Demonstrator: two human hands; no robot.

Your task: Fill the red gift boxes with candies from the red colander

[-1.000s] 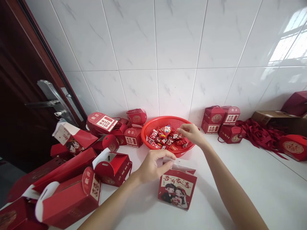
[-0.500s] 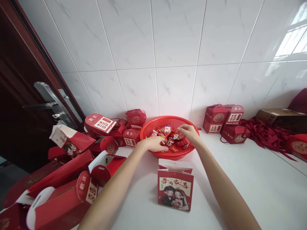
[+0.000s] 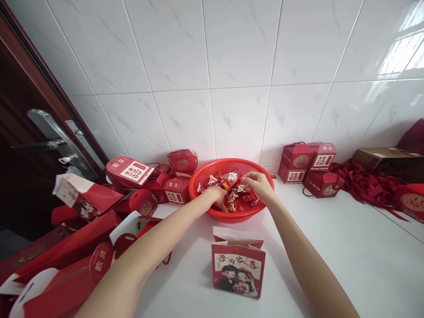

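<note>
A red plastic basket [image 3: 232, 216] with a mesh wall holds wrapped candies [image 3: 233, 177], mostly red. My left hand [image 3: 217, 197] reaches down among the candies at the basket's left side. Its thumb and a finger show apart, while the other fingers are hidden. At the right side of the basket, my right hand [image 3: 260, 184] has its fingers bent and drawn together over a small wrapped candy [image 3: 243, 188]. In front of the basket, between my forearms, a red paper gift box [image 3: 237, 274] stands upright with its top open; a cartoon couple is printed on it.
Red boxes [image 3: 132, 171], some open and lying on their sides, crowd the left. Several closed boxes [image 3: 296, 159] are stacked by the tiled wall [image 3: 238, 115] at right. Beyond them lie dark red ribbons [image 3: 357, 185] and a cardboard box [image 3: 380, 154]. A door handle [image 3: 43, 143] is at far left.
My left hand has sunk deeper among the candies, with its thumb now pointing down. My right hand stays in nearly the same spot. The view has shifted slightly.
</note>
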